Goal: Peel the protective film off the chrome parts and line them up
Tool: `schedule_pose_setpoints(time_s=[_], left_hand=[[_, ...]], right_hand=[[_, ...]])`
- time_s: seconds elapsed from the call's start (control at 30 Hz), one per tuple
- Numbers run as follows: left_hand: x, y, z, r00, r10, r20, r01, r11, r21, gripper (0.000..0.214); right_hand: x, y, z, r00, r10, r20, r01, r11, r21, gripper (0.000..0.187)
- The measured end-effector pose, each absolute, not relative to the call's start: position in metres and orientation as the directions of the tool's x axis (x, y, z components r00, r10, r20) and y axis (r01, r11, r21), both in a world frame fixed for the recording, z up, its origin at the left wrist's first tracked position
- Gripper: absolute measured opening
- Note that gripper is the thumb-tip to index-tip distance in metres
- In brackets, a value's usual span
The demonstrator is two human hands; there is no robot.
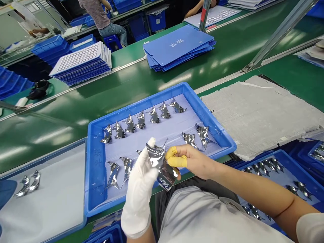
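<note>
My left hand (140, 189), in a white glove, is closed round a shiny chrome curved part (160, 162) held over the near edge of a blue tray (95, 168). My right hand (188, 160), with yellow finger cots on the thumb and forefinger, pinches the same part from the right. Inside the tray, on a pale liner, lie several matching chrome parts (141, 119) in rows, and two more chrome parts (198, 135) lie at its right side.
A green conveyor belt (63, 114) runs behind the tray. A grey cardboard sheet (263, 111) lies to the right, another blue tray of parts (283, 179) below it. Left sits a tray with two chrome parts (27, 184). Stacked blue sheets (179, 47) and other workers are farther back.
</note>
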State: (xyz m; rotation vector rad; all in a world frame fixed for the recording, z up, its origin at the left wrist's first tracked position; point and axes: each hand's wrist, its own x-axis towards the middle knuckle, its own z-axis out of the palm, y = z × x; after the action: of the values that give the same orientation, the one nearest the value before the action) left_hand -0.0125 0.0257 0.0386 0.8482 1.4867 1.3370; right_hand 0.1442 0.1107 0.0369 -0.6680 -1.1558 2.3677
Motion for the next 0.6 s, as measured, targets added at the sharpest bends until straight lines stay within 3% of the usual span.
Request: schedule_pose_setpoints(time_s=[0.1, 0.13, 0.3, 0.5, 0.6], left_hand=[[-0.007, 0.029, 0.051, -0.239, 0.934, -0.265, -0.116, 0.244, 0.963, 0.100], [-0.006, 0.030, 0.052, -0.257, 0.925, -0.279, -0.131, 0.252, 0.959, 0.098], [-0.009, 0.029, 0.047, -0.475, 0.849, -0.231, -0.227, 0.136, 0.964, 0.039], [-0.006, 0.030, 0.044, -0.490, 0.826, -0.279, -0.313, 0.132, 0.941, 0.039], [-0.002, 0.036, 0.048, -0.576, 0.790, -0.213, -0.152, 0.153, 0.977, 0.030]], right_hand=[[0.142, 0.110, 0.036, -0.794, 0.565, -0.224, -0.170, -0.560, -0.811, 0.025], [0.142, 0.109, 0.036, -0.797, 0.563, -0.219, -0.174, -0.561, -0.809, 0.025], [0.140, 0.104, 0.030, -0.812, 0.553, -0.187, -0.232, -0.600, -0.765, 0.026], [0.136, 0.099, 0.027, -0.839, 0.508, -0.194, -0.266, -0.695, -0.668, 0.028], [0.133, 0.096, 0.026, -0.858, 0.459, -0.231, -0.271, -0.786, -0.556, 0.034]])
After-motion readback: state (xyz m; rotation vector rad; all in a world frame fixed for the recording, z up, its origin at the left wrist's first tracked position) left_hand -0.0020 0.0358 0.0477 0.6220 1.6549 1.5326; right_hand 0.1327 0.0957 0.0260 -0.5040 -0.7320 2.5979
